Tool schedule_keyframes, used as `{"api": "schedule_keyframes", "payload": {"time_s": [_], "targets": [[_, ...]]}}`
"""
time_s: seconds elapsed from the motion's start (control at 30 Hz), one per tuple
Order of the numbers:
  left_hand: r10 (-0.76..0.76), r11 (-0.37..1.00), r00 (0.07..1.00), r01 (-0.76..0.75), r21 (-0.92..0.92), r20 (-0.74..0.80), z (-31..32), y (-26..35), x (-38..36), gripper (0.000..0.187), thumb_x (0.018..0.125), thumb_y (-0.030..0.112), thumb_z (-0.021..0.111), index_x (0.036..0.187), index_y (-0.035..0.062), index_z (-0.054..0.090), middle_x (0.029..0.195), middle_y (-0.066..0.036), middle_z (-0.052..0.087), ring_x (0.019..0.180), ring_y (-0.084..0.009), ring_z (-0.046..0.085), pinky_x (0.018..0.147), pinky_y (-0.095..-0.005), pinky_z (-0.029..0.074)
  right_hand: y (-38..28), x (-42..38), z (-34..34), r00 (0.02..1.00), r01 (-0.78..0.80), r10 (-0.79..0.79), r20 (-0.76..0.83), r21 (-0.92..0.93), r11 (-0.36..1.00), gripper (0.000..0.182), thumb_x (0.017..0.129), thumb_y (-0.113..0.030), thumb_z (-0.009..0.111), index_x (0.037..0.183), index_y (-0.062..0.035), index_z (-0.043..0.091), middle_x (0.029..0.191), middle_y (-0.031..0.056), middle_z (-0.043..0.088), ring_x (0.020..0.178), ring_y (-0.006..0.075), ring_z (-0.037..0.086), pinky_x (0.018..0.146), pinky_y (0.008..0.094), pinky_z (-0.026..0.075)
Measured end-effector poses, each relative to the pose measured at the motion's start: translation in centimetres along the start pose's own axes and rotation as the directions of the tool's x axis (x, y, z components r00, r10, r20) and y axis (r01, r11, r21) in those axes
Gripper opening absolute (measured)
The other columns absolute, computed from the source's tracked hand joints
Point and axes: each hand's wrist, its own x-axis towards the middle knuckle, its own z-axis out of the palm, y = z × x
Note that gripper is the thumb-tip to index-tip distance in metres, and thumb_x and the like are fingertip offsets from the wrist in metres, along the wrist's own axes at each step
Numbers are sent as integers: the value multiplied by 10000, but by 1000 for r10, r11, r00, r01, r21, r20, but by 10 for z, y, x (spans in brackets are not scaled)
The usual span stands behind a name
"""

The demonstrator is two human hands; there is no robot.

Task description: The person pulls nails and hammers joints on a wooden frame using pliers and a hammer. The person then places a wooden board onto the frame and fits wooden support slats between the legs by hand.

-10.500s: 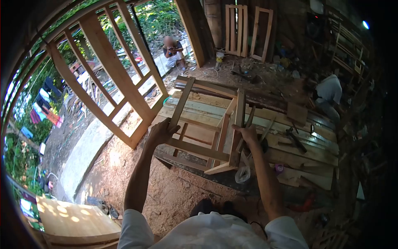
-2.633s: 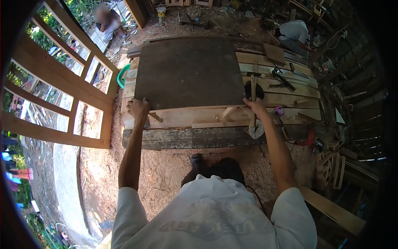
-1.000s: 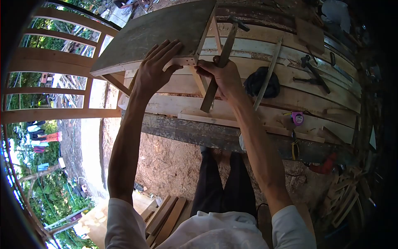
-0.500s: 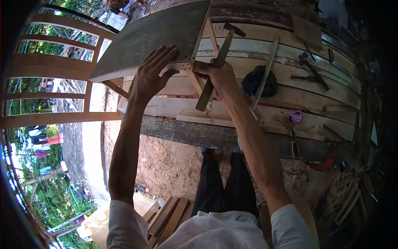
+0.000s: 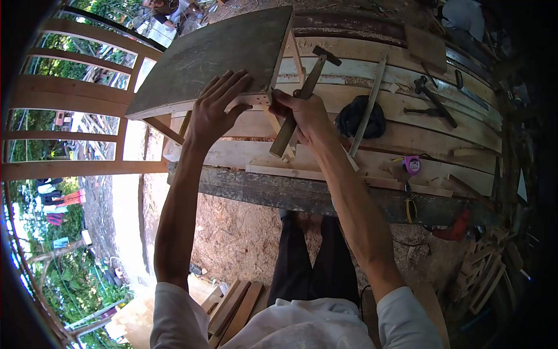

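A dark panel (image 5: pixel 215 52) tops a wooden frame that stands on the plank bench. My left hand (image 5: pixel 218 110) lies with fingers stretched over the panel's front edge, its thumb apart. Near the panel's front right corner, my right hand (image 5: pixel 299 113) is closed round the wooden handle of a hammer (image 5: pixel 312 74), whose dark head points up and away. The handle's lower end sticks out below that hand. My right fingertips are close to the corner; whether they touch it is hard to tell.
On the plank bench (image 5: pixel 407 134) are a black bag (image 5: pixel 351 119), a wood strip (image 5: pixel 372 99), a second hammer (image 5: pixel 439 102), a purple tape measure (image 5: pixel 412 164) and pliers (image 5: pixel 409 203). A wooden lattice (image 5: pixel 70 93) stands left. People (image 5: pixel 168 10) are visible far back.
The hammer in my right hand has tilted slightly, its head now lower and further right. My left hand stays on the panel, and the whole view has shifted a little.
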Motion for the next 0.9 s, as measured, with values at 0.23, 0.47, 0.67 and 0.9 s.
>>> {"api": "schedule_keyframes", "payload": {"time_s": [0.23,0.47,0.67,0.9], "targets": [[-2,1000,1000,2,-6,-9,1,8,-14,555,671,191,767,1192,113,594,1236,-76,574,1170,-280,523,985,-435,424,7,-7,-9,995,-104,105,3,-81,991,196,822,-82,671,888,90,605,855,132,649,753,181,658,658,214,558],[4,1000,1000,-4,-10,-19,2,10,-21,546,665,190,770,1179,117,603,1229,-72,579,1158,-268,535,977,-427,434,16,-13,-11,985,-172,172,6,-18,985,218,823,-106,677,905,83,605,843,125,650,747,173,659,628,195,546],[-2,1000,1000,2,-7,-15,4,7,-15,557,661,194,773,1185,124,599,1232,-63,578,1162,-265,531,976,-429,438,12,-18,-9,998,-31,31,56,9,999,215,804,-64,683,925,88,591,912,152,632,801,187,654,664,216,546],[0,1000,999,0,5,-42,5,-3,9,559,667,205,766,1197,169,592,1222,-35,584,1156,-237,535,904,-371,503,0,-12,12,958,282,-284,-37,-68,957,176,766,41,663,882,138,575,888,182,641,710,195,650,707,248,573]]}}
